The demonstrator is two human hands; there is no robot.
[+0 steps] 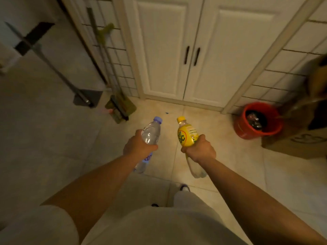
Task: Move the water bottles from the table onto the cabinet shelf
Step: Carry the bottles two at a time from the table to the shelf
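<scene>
Left hand grips clear bottle; right hand grips yellow bottle.

Count: 2 bottles, one clear bottle with a purple cap, one yellow-labelled bottle with a yellow cap; 2 hands, left hand and right hand, one bottle gripped in each; 2 cabinet doors, both closed, 2 dark handles; 1 red bucket; 1 cardboard box; 2 long-handled cleaning tools leaning at left.
</scene>
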